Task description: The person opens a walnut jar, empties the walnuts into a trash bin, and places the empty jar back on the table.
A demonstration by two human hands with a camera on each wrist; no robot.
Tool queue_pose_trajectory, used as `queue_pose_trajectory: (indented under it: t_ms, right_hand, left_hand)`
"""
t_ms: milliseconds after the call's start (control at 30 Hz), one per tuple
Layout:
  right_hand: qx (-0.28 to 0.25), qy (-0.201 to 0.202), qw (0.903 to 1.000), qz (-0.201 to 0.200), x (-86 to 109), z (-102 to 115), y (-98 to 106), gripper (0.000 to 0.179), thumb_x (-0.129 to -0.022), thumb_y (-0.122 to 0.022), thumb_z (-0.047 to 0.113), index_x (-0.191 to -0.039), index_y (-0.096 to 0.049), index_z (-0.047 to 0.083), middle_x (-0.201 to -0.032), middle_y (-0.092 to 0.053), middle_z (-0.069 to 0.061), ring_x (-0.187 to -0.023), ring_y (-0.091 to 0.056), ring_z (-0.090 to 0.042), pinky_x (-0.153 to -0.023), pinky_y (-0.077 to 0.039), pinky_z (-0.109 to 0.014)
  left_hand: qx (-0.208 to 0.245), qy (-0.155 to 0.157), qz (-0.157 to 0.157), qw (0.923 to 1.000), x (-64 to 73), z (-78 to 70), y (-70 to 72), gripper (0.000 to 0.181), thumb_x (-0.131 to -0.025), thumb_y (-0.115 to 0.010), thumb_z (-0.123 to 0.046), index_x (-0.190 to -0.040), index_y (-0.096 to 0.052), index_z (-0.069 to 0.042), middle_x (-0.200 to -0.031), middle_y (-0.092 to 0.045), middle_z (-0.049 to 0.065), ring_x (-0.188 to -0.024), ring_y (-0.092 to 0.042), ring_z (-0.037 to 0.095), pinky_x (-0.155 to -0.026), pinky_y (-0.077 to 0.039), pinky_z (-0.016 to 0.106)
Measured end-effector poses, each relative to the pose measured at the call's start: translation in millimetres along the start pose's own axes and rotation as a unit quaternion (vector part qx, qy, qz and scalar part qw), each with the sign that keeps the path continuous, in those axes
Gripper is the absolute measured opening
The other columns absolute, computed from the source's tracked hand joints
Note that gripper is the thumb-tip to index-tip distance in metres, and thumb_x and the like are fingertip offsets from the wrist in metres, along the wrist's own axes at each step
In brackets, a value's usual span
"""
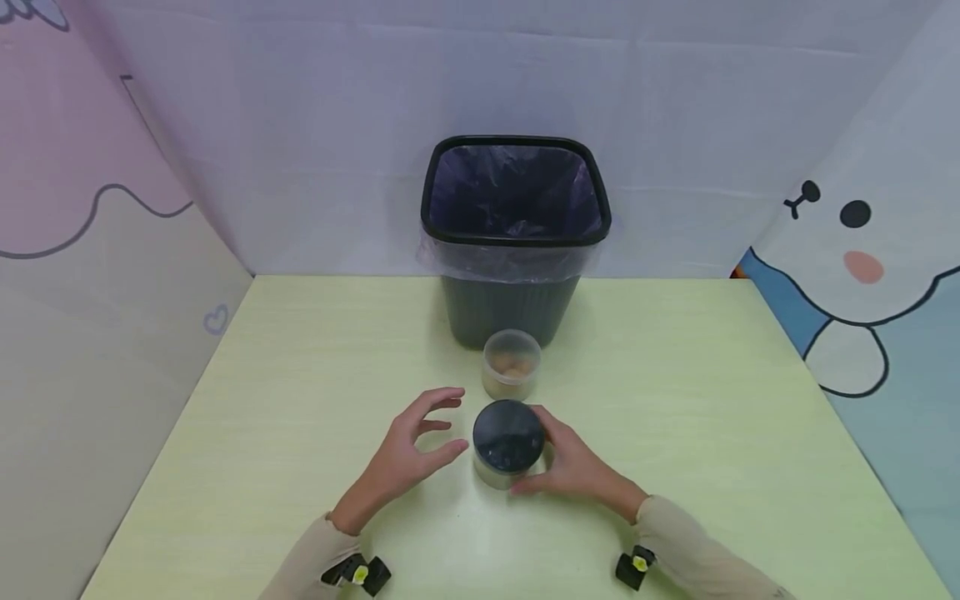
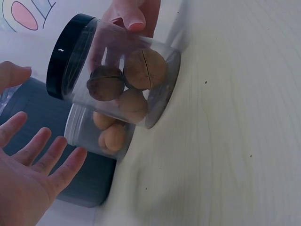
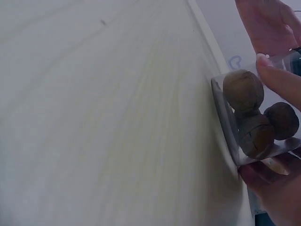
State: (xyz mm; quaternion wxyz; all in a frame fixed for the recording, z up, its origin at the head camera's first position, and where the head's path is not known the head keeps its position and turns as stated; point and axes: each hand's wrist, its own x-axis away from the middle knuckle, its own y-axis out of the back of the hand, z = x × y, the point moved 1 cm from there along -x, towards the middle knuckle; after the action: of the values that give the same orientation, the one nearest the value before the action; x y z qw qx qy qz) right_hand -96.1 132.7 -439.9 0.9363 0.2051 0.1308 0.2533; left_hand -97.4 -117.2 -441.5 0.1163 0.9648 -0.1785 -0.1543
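A clear jar with a black lid [image 1: 508, 436] stands on the table, and three walnuts [image 2: 145, 68] show through its wall. My right hand [image 1: 573, 467] grips this jar from the right, thumb on the near side and fingers round the far side. To the jar's left, my left hand [image 1: 405, 454] holds its fingers spread and bent a little, with nothing in them. Just behind the jar is a smaller clear tub [image 1: 512, 367] with several round brown nuts [image 2: 113, 136] inside and no black lid.
A dark bin [image 1: 510, 304] with a clear plastic liner stands at the back of the table, close behind the tub. Pale table surface [image 1: 300, 375] extends to both sides. Printed cloth walls [image 1: 322, 167] border the table at the back and sides.
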Motion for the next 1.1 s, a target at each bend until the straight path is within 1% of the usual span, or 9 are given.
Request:
queue_pose_trajectory:
  t_ms: [200,300,400,500,600,667,767,967,1100]
  right_hand:
    - [0.005,0.037,0.9991,-0.020,-0.1,0,-2,0.085,-0.055,-0.092,0.010,-0.128,-0.049,0.008,-0.120,-0.060,0.001,-0.111,-0.056,-0.015,-0.092,-0.049,-0.038]
    - [0.000,0.055,0.9983,-0.019,-0.6,2,0,0.084,-0.056,-0.091,0.008,-0.128,-0.048,0.007,-0.120,-0.059,-0.001,-0.110,-0.057,-0.015,-0.094,-0.048,-0.035]
    - [0.000,0.071,0.9974,-0.016,-1.4,2,1,0.082,-0.057,-0.090,0.007,-0.127,-0.048,0.006,-0.119,-0.058,-0.001,-0.110,-0.056,-0.015,-0.095,-0.048,-0.034]
    - [0.010,0.085,0.9962,-0.018,-2.2,-4,1,0.082,-0.057,-0.090,0.009,-0.127,-0.048,0.007,-0.119,-0.058,-0.002,-0.110,-0.056,-0.016,-0.094,-0.048,-0.035]
    - [0.032,0.084,0.9957,-0.020,-3.1,-14,1,0.084,-0.056,-0.092,0.015,-0.128,-0.048,0.011,-0.119,-0.058,0.001,-0.110,-0.055,-0.014,-0.093,-0.049,-0.036]
    - [0.048,0.081,0.9953,-0.020,-4.0,-20,2,0.086,-0.056,-0.092,0.020,-0.129,-0.047,0.015,-0.119,-0.057,0.003,-0.110,-0.054,-0.014,-0.091,-0.049,-0.036]
    - [0.063,0.079,0.9947,-0.016,-4.9,-20,5,0.085,-0.057,-0.091,0.028,-0.129,-0.047,0.019,-0.119,-0.057,0.006,-0.109,-0.054,-0.012,-0.088,-0.049,-0.034]
    - [0.089,0.089,0.9919,-0.017,-5.7,-13,10,0.087,-0.059,-0.088,0.033,-0.133,-0.045,0.019,-0.119,-0.056,0.006,-0.106,-0.052,-0.013,-0.085,-0.048,-0.035]
    - [0.107,0.097,0.9894,-0.017,-6.7,-8,12,0.088,-0.059,-0.087,0.033,-0.135,-0.044,0.017,-0.119,-0.054,0.005,-0.107,-0.051,-0.013,-0.088,-0.047,-0.037]
  left_hand:
    - [0.010,-0.005,0.009,0.9999,-4.4,-8.9,-2.7,0.059,-0.082,-0.075,-0.013,-0.135,-0.047,-0.014,-0.135,-0.049,0.000,-0.122,-0.049,0.024,-0.092,-0.050,0.043]
    - [0.013,-0.015,0.017,0.9997,-6.5,-5.4,-4.4,0.060,-0.082,-0.075,-0.014,-0.135,-0.047,-0.015,-0.135,-0.048,0.000,-0.122,-0.049,0.026,-0.091,-0.050,0.042]
    - [0.011,-0.020,0.022,0.9995,-7.8,-7.1,-5.4,0.061,-0.082,-0.074,-0.011,-0.136,-0.046,-0.013,-0.135,-0.048,0.002,-0.121,-0.048,0.030,-0.091,-0.050,0.043]
    - [0.014,-0.021,0.024,0.9994,-8.7,-17.2,-5.4,0.060,-0.081,-0.074,-0.006,-0.134,-0.047,-0.009,-0.134,-0.048,0.006,-0.121,-0.048,0.032,-0.090,-0.050,0.047]
    - [0.020,-0.024,0.030,0.9991,-9.4,-31.7,-4.4,0.060,-0.080,-0.074,-0.002,-0.133,-0.047,-0.005,-0.133,-0.049,0.009,-0.120,-0.048,0.032,-0.090,-0.049,0.050]
    - [0.020,-0.029,0.035,0.9988,-10.1,-40.6,-3.6,0.059,-0.079,-0.074,-0.001,-0.132,-0.048,-0.003,-0.131,-0.049,0.011,-0.119,-0.048,0.032,-0.089,-0.050,0.048]
    - [0.017,-0.036,0.043,0.9983,-11.4,-48.2,-3.6,0.061,-0.077,-0.076,-0.001,-0.131,-0.047,-0.001,-0.130,-0.050,0.012,-0.118,-0.048,0.033,-0.089,-0.051,0.043]
    - [0.000,-0.052,0.053,0.9973,-14.7,-54.2,-6.1,0.066,-0.074,-0.080,-0.004,-0.131,-0.047,0.003,-0.129,-0.051,0.015,-0.119,-0.048,0.030,-0.089,-0.051,0.042]
    - [-0.022,-0.069,0.056,0.9958,-16.3,-50.4,-8.2,0.069,-0.072,-0.082,-0.008,-0.132,-0.048,0.000,-0.132,-0.049,0.014,-0.122,-0.045,0.026,-0.091,-0.050,0.043]
